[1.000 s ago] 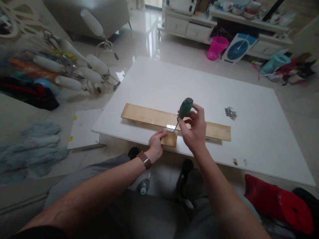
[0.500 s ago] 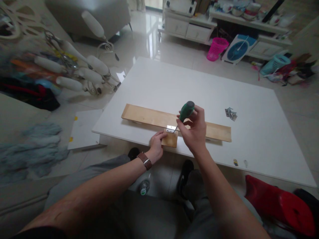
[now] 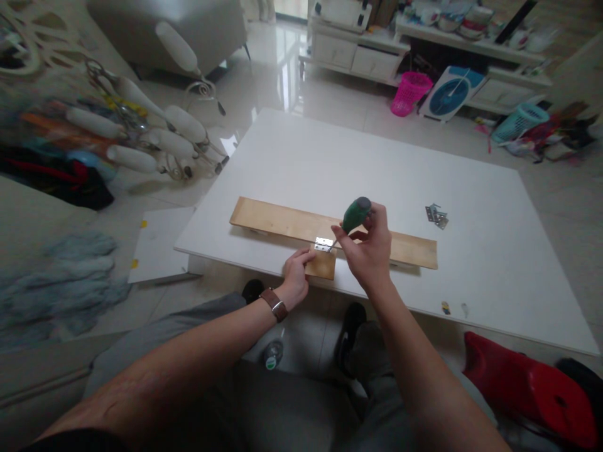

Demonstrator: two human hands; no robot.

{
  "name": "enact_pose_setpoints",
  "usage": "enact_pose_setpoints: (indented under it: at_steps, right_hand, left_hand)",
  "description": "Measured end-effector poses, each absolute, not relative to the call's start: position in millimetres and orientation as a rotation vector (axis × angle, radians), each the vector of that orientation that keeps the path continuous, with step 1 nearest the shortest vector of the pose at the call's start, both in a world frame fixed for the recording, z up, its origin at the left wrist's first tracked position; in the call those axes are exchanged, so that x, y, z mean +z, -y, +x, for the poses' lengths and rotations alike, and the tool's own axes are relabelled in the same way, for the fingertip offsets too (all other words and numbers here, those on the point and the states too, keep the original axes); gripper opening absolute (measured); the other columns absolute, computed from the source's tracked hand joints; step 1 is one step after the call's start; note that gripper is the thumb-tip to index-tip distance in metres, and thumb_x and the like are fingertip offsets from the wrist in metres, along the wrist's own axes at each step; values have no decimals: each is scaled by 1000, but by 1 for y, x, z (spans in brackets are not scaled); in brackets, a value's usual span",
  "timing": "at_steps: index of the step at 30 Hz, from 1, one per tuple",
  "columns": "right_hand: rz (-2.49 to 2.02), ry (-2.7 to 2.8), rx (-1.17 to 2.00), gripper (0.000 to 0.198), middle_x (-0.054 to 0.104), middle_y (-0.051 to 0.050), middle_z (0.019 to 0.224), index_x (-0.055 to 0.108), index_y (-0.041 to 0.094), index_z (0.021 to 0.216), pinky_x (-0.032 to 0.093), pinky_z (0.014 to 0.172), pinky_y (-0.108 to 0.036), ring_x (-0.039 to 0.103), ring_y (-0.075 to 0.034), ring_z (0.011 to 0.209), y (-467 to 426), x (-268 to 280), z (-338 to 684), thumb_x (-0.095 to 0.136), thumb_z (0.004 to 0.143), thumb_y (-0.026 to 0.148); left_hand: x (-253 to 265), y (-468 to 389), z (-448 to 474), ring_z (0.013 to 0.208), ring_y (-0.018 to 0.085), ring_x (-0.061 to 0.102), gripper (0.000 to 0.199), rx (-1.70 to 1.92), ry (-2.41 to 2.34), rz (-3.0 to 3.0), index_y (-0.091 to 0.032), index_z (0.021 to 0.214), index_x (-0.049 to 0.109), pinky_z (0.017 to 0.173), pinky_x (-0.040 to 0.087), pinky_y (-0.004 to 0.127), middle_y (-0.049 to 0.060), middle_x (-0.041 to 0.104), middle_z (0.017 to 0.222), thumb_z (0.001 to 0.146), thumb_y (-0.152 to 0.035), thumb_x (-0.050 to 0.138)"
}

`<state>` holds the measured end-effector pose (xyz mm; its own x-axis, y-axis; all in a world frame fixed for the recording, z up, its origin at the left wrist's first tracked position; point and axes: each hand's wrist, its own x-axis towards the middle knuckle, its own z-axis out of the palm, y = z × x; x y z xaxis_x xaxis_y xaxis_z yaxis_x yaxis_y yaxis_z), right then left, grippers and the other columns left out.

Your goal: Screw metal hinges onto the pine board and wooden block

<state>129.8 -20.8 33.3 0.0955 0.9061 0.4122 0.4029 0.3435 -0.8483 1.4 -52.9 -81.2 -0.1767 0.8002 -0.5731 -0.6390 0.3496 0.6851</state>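
Note:
My right hand [image 3: 370,248] is closed round a green screwdriver [image 3: 354,215] with a dark end cap. Its shaft slants down to the right side of a silver hinge [image 3: 323,243]. That hinge lies across the joint between a long wooden board [image 3: 277,216] and a small wooden block [image 3: 321,265]. With fingers and thumb, my left hand [image 3: 296,271] grips the block at its left edge. Whether the tip sits in a screw is too small to tell.
The white table [image 3: 377,157] carries a pile of loose hinges [image 3: 437,215] at right and two small items near its front edge. A red plastic stool [image 3: 527,389] stands at lower right. On the floor below is a bottle [image 3: 272,355].
The screwdriver handle has tilted slightly to the right and down, and my right fingers have shifted on it. My left hand, the block and the board have stayed put.

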Motion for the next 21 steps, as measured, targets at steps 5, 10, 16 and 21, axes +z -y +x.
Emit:
enact_pose_setpoints:
  at_steps: [5, 10, 16, 21]
  right_hand:
    - [-1223, 1514, 603, 48, 73, -2, 104, 53, 30, 128, 58, 59, -26, 74, -19, 92, 23, 37, 128, 71, 84, 22]
    - [-1212, 1532, 617, 49, 76, -4, 105, 54, 30, 132, 61, 63, -29, 75, -22, 98, 25, 38, 128, 67, 86, 21]
    - [-1239, 1550, 505, 39, 69, -2, 99, 58, 29, 124, 59, 56, -28, 69, -19, 85, 22, 35, 131, 73, 87, 27]
    - [-1250, 1550, 515, 27, 69, -3, 101, 60, 27, 112, 59, 55, -27, 71, -20, 88, 22, 37, 131, 75, 89, 29]
  left_hand:
    - [-82, 52, 2, 89, 23, 67, 30, 1277, -1198, 158, -20, 80, 81, 84, 52, 34, 4, 79, 90, 51, -26, 86]
    - [-84, 53, 0, 91, 24, 69, 31, 1245, -1177, 147, -21, 82, 82, 83, 53, 35, 4, 79, 93, 52, -27, 86]
    - [-84, 53, 1, 89, 23, 68, 27, 1287, -1180, 176, -21, 79, 81, 85, 52, 35, 3, 79, 90, 53, -27, 87]
    - [-82, 53, 1, 89, 23, 67, 27, 1282, -1180, 180, -21, 79, 81, 85, 50, 34, 3, 79, 90, 53, -28, 87]
